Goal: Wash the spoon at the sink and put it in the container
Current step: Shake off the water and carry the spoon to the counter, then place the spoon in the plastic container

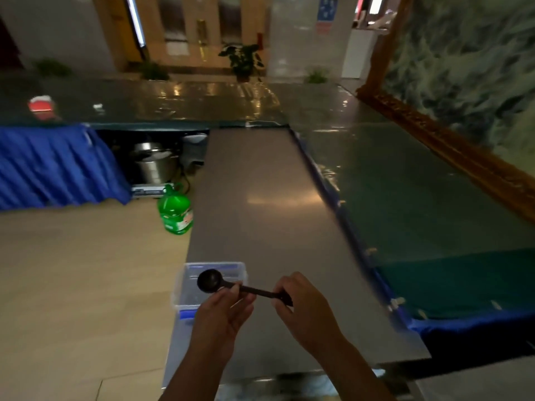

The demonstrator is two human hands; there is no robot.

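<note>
A dark spoon (209,281) with a round bowl is held level above the steel counter. My left hand (224,311) pinches the handle near the bowl. My right hand (304,306) grips the far end of the handle. The bowl hangs over a clear plastic container (188,296) with blue clips, which stands at the counter's left edge. The sink is not clearly in view; only a blurred shiny strip shows at the bottom edge.
The long steel counter (260,204) stretches ahead. To its right lies a green glass-topped table (405,183) with blue skirting. On the floor at left stand a green bottle (175,211) and a steel pot (155,166).
</note>
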